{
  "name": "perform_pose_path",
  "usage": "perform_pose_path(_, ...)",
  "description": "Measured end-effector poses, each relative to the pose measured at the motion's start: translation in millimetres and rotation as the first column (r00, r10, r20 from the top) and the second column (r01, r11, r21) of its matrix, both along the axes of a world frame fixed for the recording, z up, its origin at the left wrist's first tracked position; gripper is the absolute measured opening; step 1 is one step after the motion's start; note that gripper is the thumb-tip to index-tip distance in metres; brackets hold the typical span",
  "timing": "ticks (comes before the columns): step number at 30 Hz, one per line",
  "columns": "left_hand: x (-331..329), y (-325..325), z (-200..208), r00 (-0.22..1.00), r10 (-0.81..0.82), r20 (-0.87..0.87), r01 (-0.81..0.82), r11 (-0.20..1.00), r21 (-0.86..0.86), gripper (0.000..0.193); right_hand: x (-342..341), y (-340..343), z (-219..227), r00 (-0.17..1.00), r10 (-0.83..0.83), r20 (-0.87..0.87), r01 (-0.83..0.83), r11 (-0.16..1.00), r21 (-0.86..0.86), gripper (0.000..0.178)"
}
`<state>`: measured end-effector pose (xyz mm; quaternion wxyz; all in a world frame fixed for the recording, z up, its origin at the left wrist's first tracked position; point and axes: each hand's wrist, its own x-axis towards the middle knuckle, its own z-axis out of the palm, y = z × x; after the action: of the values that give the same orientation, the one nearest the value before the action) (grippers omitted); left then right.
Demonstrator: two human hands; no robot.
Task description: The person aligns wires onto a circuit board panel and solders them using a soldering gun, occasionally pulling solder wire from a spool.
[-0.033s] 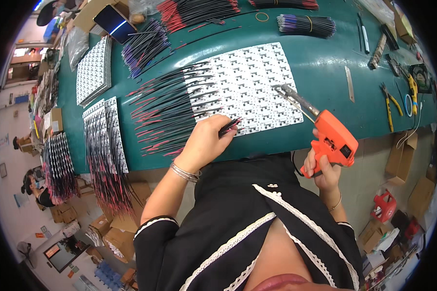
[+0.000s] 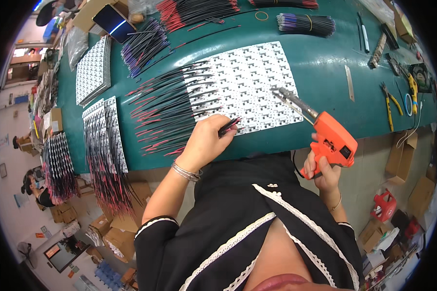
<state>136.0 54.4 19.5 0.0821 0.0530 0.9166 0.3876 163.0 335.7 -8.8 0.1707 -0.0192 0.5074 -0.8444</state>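
Note:
In my left hand (image 2: pixel 210 138) is a small bunch of black wires (image 2: pixel 228 127) with red ends, pinched over the near edge of a white circuit board panel (image 2: pixel 255 72). Rows of black and red wires (image 2: pixel 162 106) run out from the panel's left part over the table. My right hand (image 2: pixel 324 169) grips the handle of an orange soldering gun (image 2: pixel 334 138). The gun's metal tip points up and left, over the right part of the panel. Whether the tip touches the board, I cannot tell.
The green table (image 2: pixel 325 63) also holds a stack of white panels (image 2: pixel 93 70), wired panels (image 2: pixel 104 136) at the left edge, wire bundles (image 2: pixel 306 25) and a phone (image 2: pixel 113 23) along the back. Yellow-handled pliers (image 2: pixel 389 104) and a metal strip (image 2: pixel 349 83) lie to the right.
The soldering gun's tip has shifted slightly left and toward me. My left hand stays in place with the wires.

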Motion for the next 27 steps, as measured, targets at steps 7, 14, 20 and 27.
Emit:
perform_pose_path(7,5,4,-13,0.997,0.060,-0.056,-0.059,0.998,0.023,0.012,22,7,2,0.997,0.042,0.064,-0.048,0.993,0.103,0.042)
perform_pose_path(14,5,7,-13,0.993,0.036,-0.111,-0.038,0.999,-0.020,0.012,32,11,-1,0.987,0.142,0.073,-0.155,0.964,0.217,0.033)
perform_pose_path(20,3,8,-8,0.997,0.056,-0.047,-0.054,0.998,0.042,0.013,32,8,5,0.990,0.130,0.062,-0.141,0.960,0.243,0.027)
perform_pose_path(27,2,9,-16,0.995,0.100,0.030,-0.099,0.994,-0.044,0.015,32,6,10,0.979,0.119,0.164,-0.163,0.944,0.286,0.020)
